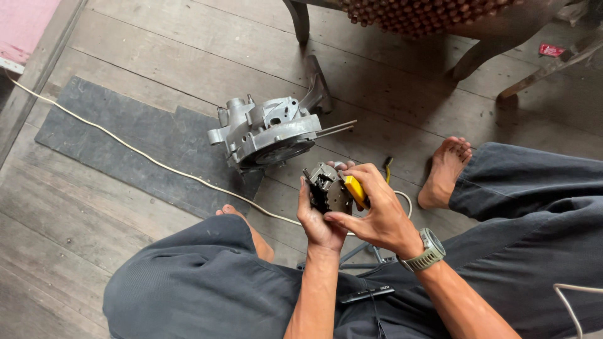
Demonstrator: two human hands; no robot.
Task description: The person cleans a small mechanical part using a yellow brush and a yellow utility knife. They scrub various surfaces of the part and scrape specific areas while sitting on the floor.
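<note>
While the person sits on the plank floor (157,37) with both legs spread, the largest item, a grey cast-metal engine casing (267,130), lies far of the hands, partly on a dark mat (119,129), with two thin rods sticking out to its right. Judged heavy and rigid; untouched at this moment. A pale cord (125,145) runs across the mat from far left toward the hands.

Nearer, held above the floor between the knees: a small dark metal part (326,187), blocky, with ribs and recesses. Left hand (316,220) cups it from below and the near side, fingers curled up around its left edge, thumb against its body. Judged stiff, dense for its size, probably oily, so slippery; edges look sharp. Best hold seems to be across the flat outer faces, as now, not by the thin projecting tabs.

Right hand (377,213), with a wristwatch (429,250), is closed on a yellow-handled tool (355,190), its working end hidden behind the part. Handle looks smooth plastic, light, easy to grip.
</note>
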